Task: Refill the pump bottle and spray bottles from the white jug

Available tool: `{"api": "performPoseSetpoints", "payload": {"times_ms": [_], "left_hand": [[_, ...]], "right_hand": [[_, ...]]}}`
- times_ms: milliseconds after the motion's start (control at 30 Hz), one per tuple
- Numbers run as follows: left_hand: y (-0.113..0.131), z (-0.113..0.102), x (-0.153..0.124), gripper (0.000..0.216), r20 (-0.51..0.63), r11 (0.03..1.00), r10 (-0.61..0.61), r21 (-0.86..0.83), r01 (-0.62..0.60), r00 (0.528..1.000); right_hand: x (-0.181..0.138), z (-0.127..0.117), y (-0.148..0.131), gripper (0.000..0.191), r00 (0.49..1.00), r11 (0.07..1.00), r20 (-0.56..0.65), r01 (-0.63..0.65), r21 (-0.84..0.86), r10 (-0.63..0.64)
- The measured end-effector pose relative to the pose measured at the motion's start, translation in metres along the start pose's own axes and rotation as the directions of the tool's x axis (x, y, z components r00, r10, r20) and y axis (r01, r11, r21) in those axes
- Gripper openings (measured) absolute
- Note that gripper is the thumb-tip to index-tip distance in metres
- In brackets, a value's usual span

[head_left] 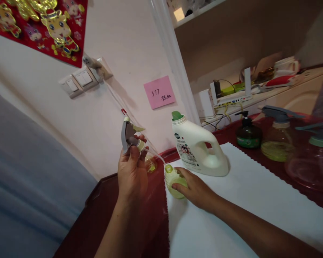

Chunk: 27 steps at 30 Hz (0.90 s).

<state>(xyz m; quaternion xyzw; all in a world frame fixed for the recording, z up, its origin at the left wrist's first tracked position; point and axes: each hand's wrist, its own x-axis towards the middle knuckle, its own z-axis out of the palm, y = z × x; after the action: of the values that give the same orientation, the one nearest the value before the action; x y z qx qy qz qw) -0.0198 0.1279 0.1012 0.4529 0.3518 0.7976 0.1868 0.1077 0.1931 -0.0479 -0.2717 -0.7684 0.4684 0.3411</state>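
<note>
My left hand (pixel 132 168) is closed around a grey trigger spray head (pixel 129 134) and holds it up at the left of the white cloth. A thin dip tube runs from the head down toward the mouth of a small yellow-green spray bottle (pixel 176 184); whether its tip is inside cannot be told. My right hand (pixel 195 190) grips that bottle from the right, on the cloth's left edge. Pale liquid seems to be inside it. Just behind stands a large white jug (pixel 201 147) with a handle and a green piece in its open neck.
At right stand a dark pump bottle (pixel 248 134), a spray bottle with yellowish liquid (pixel 277 143) and a larger clear sprayer (pixel 312 161). Another clear vessel (pixel 150 165) sits behind my left hand. White cloth (pixel 226 218) covers part of the red table (pixel 148 222). A router (pixel 233 102) is on the shelf.
</note>
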Motion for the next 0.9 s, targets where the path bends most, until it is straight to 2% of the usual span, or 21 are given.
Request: {"api": "performPoseSetpoints", "payload": {"times_ms": [200,400,567,667,900], "left_hand": [[-0.016,0.000,-0.005,0.032,-0.062,0.994,-0.101,-0.038,0.099,0.993],[-0.042,-0.016,-0.021,0.026,-0.050,0.974,-0.226,0.013,0.227,0.973],[-0.073,-0.029,-0.042,0.037,-0.063,0.933,-0.358,0.002,0.359,0.932],[-0.086,-0.036,-0.053,0.037,-0.030,0.908,-0.419,-0.016,0.419,0.907],[-0.096,-0.045,-0.059,0.038,-0.018,0.906,-0.424,0.014,0.424,0.906]], "right_hand": [[0.000,-0.002,-0.003,0.054,1.000,1.000,0.005,0.022,-0.002,-0.022],[0.000,-0.002,-0.002,0.054,1.000,1.000,-0.003,0.031,-0.004,-0.031],[0.000,-0.003,-0.003,0.050,0.999,0.999,-0.011,0.045,-0.009,-0.045],[0.000,-0.003,-0.003,0.051,0.999,0.999,-0.013,0.048,-0.015,-0.048],[0.002,-0.002,-0.002,0.052,0.998,0.999,-0.019,0.052,-0.017,-0.052]]}}
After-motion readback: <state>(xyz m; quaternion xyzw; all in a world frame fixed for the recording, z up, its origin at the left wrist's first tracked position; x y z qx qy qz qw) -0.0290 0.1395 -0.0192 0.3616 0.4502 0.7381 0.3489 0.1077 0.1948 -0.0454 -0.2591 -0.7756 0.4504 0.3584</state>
